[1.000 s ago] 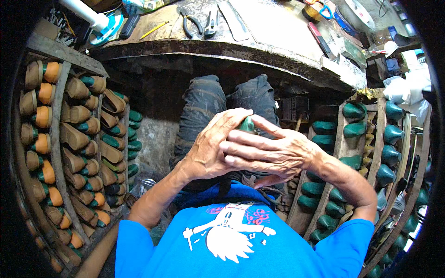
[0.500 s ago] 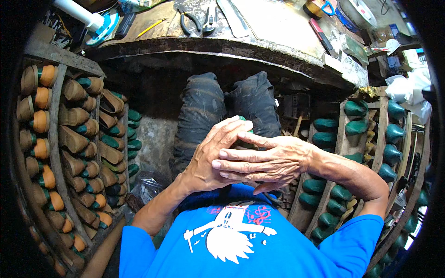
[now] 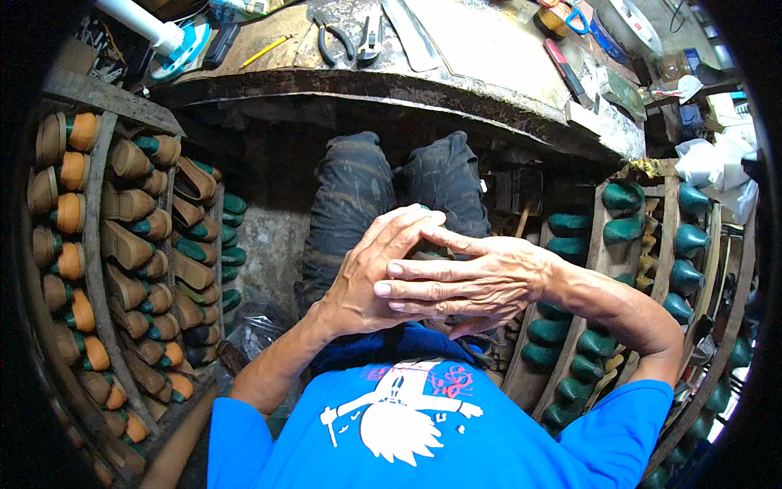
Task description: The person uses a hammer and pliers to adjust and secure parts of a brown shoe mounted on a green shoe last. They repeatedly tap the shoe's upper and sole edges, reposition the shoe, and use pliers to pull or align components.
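Note:
My left hand (image 3: 362, 281) and my right hand (image 3: 476, 285) are pressed together over my lap, above my blue shirt (image 3: 423, 440). The right hand's fingers lie flat across the back of the left hand's fingers. Both are wrapped around a green shoe last (image 3: 421, 209). It is almost fully hidden, with only a sliver showing above the left fingertips. My knees in dark trousers (image 3: 358, 187) are just beyond the hands, under the bench.
A worn workbench (image 3: 456, 90) curves across the top with pliers (image 3: 330, 45), a yellow pencil (image 3: 265, 50) and scissors (image 3: 570, 16). A wooden rack of tan, orange and green shoe lasts (image 3: 106, 244) stands left. Another rack of green lasts (image 3: 619, 220) stands right.
Both hands stayed clasped and shifted slightly, the left fingers curling further over the top. The green tip that showed above the fingers is now nearly covered.

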{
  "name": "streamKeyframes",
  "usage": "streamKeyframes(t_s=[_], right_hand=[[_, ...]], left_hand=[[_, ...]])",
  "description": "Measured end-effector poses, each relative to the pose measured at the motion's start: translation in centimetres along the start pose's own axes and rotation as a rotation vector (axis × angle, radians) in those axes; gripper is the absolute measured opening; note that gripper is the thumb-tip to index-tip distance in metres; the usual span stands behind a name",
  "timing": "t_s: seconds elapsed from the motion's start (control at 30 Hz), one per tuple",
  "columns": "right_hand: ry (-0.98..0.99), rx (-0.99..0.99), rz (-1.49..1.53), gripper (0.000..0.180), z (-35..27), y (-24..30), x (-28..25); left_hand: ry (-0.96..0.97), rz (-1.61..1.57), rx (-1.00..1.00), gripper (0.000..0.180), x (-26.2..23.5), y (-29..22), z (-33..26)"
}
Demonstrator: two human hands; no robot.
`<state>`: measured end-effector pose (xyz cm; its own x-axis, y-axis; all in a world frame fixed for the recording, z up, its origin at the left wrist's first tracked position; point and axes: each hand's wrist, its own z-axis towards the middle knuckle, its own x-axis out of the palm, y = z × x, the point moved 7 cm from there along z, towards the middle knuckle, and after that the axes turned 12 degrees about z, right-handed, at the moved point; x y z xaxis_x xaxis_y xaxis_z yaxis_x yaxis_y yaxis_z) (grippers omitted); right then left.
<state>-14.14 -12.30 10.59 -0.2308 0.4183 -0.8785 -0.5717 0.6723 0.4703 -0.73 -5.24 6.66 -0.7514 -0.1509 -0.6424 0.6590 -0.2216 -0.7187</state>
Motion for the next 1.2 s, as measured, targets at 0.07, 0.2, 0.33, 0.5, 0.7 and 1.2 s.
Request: streamKeyframes(t_s=[0.07, 0.2, 0.33, 0.5, 0.7, 1.2], right_hand=[[-0.012, -0.006, -0.001, 0.106, 0.0, -0.1, -0.2], [-0.014, 0.021, 0.009, 0.107, -0.2, -0.4, -0.3], [-0.028, 0.052, 0.082, 0.108, -0.5, -1.1, -0.6], [-0.058, 0.056, 0.183, 0.104, -1.2, -2.8, -1.7], [-0.012, 0.081, 0.179, 0.115, -1.9, -5.1, -2.7], [-0.929, 0.529, 0.464, 0.108, -4.1, -0.4, 1.1]], left_hand=[[-0.008, 0.023, -0.006, 0.102, -0.1, 0.0, 0.3], [0.003, -0.013, -0.006, 0.109, -0.1, 0.0, 0.7], [0.004, -0.010, -0.016, 0.105, 0.0, 0.2, 0.9], [0.024, 0.008, -0.044, 0.104, 0.0, 1.0, 2.3], [0.082, -0.082, -0.085, 0.103, -0.3, 2.6, 4.5], [-0.048, -0.114, -0.054, 0.121, -0.4, -0.8, -2.4]])
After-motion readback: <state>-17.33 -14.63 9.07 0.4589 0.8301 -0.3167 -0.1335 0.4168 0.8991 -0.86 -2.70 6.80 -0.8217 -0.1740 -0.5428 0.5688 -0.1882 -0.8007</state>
